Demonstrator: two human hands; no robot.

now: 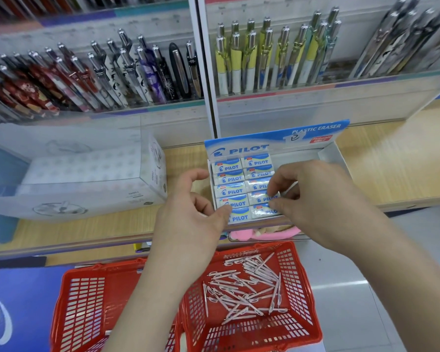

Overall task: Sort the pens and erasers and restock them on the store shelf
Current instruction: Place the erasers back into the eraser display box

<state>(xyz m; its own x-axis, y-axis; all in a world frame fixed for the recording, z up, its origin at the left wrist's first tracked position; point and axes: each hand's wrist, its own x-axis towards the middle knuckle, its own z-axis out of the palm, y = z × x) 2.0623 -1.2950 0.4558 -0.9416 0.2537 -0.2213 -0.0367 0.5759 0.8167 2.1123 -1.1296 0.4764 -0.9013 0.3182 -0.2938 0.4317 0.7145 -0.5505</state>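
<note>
Seemingly right hand [323, 199] pinching eraser [258, 198], left hand [188, 224] alongside

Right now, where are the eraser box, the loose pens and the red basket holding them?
eraser box [328, 158]: head view, its bare white right wall.
pens [242, 295]: head view, middle of the pile.
red basket [300, 288]: head view, its right side wall.

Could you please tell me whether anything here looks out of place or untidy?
The pale pens lie jumbled and crossing one another in the right-hand red plastic basket, not sorted. In the blue-and-white cardboard Pilot box, the wrapped erasers fill only the left two columns, and what shows of its right part is bare.
</note>
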